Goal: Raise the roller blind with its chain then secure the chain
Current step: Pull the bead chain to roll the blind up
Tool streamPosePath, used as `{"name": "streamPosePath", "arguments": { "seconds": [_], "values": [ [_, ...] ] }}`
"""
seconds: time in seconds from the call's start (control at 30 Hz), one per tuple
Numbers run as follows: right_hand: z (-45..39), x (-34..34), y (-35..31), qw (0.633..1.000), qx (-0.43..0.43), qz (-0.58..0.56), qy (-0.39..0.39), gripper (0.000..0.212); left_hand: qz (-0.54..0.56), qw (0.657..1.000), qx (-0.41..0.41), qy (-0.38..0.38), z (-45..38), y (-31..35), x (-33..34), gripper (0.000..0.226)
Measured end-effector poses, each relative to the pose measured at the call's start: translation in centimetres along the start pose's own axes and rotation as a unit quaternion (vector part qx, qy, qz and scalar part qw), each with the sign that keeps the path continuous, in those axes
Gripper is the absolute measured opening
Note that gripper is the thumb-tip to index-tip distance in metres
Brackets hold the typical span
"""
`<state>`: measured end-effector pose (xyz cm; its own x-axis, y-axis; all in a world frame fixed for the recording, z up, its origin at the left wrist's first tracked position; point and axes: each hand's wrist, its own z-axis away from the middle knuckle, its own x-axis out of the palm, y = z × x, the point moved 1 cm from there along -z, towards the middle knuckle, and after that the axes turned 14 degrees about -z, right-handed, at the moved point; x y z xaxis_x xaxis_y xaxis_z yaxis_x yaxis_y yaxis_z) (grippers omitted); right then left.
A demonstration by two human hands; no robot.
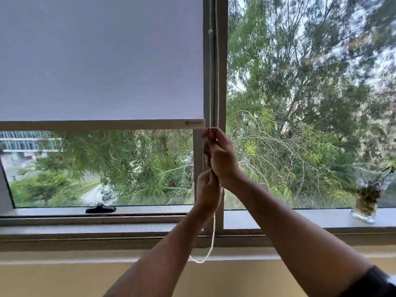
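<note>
A pale grey roller blind covers the upper part of the left window pane, its white bottom bar well above the sill. Beside the blind's right edge, a white bead chain hangs in two strands along the window frame. My right hand grips the chain just below the bottom bar. My left hand holds the chain directly beneath it. Under both hands the chain's loop hangs slack to below the sill.
A grey vertical frame post divides the two panes. On the sill, a black window handle lies at the left and a glass vase with plant stems stands at the right. Below the sill runs a yellow wall.
</note>
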<state>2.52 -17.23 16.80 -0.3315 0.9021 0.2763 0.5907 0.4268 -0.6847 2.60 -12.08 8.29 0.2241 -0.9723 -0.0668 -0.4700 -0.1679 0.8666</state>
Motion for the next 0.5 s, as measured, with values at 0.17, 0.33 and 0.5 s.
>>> {"name": "streamPosePath", "arguments": {
  "seconds": [0.17,0.33,0.5],
  "values": [
    [0.9,0.7,0.9,0.994,-0.071,0.084,-0.013,0.034,-0.104,0.992,0.049,-0.042,-0.4,-1.1,-2.4,0.043],
    [2.6,0.1,2.1,0.979,-0.094,0.18,-0.017,0.021,-0.128,0.979,0.079,-0.14,-0.4,-0.2,-5.5,0.018],
    [3.5,-1.1,2.9,0.961,-0.105,0.254,-0.043,0.016,0.005,0.999,0.039,-0.012,-3.8,5.2,-8.4,0.023]
  ]
}}
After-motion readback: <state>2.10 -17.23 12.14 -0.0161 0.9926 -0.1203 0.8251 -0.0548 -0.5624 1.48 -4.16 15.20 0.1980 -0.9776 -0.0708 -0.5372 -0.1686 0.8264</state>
